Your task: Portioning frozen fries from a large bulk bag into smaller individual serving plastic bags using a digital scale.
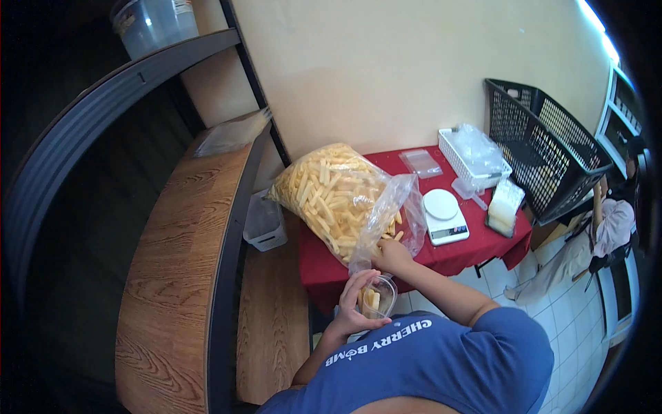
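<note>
A large clear plastic bag of stick-shaped snacks [331, 196] lies on a table with a red cloth [323, 271], its mouth towards me. My right hand [390, 256] is at that mouth, fingers bent among the sticks; whether they grip any is hidden. Close to my body, my left hand [354, 308] holds a clear plastic cup [385, 300], tilted, with several sticks inside. Right of the bag sits a white digital kitchen scale [446, 216] with nothing on its round platform.
Behind the scale are small plastic bags [421, 163], a white basket [478, 176], a clear scoop [469, 191] and a plastic pack [504, 207]. A black crate [548, 145] stands right. Wooden shelves [176, 279] flank me left; another person [589, 243] is at far right.
</note>
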Available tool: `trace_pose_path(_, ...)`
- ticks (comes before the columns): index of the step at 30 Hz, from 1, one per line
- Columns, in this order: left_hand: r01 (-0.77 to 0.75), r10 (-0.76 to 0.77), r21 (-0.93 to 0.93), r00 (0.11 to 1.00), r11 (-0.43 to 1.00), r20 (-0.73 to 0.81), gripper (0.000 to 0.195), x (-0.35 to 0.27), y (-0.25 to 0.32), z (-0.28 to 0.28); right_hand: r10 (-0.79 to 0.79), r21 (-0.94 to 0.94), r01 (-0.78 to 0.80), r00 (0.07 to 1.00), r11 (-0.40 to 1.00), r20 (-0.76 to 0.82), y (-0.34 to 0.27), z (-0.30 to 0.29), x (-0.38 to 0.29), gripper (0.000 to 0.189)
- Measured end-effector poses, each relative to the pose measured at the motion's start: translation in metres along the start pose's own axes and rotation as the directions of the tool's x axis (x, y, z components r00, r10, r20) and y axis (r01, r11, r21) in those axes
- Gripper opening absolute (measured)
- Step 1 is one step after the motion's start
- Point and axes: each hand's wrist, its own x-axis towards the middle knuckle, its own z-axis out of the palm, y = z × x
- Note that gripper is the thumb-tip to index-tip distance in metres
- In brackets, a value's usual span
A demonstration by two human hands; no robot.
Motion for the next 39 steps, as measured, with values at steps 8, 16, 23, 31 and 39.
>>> trace_pose_path(8, 0.014, -0.022, 0.166, 0.999, 0.986, 0.046, 0.097, 0.012, 0.01, 0.004, 0.008, 0.579, -0.155, 0.968, 0.8, 0.249, 0.043, -0.067, -0.022, 0.03)
trace_pose_path(16, 0.146, -0.127, 0.363, 0.989, 0.92, -0.075, 0.097, 0.043, 0.007, 0.037, -0.49, 0.345, 0.415, 0.856, 0.842, 0.167, -0.004, -0.194, -0.068, 0.035)
trace_pose_path(23, 0.148, -0.122, 0.45, 0.989, 0.881, -0.087, 0.098, 0.076, 0.0, 0.079, -0.509, 0.055, 0.521, 0.798, 0.852, 0.324, -0.012, -0.238, -0.063, 0.042)
trace_pose_path(31, 0.01, 0.045, 0.447, 0.993, 0.895, -0.112, 0.095, 0.121, -0.029, 0.129, -0.584, 0.038, 0.602, 0.755, 0.798, 0.298, 0.024, -0.264, -0.054, 0.05)
trace_pose_path(39, -0.121, 0.32, 0.661, 0.928, 0.741, -0.189, 0.088, 0.176, -0.042, 0.173, -0.58, 0.159, 0.59, 0.807, 0.791, -0.108, 0.099, -0.282, -0.047, 0.022)
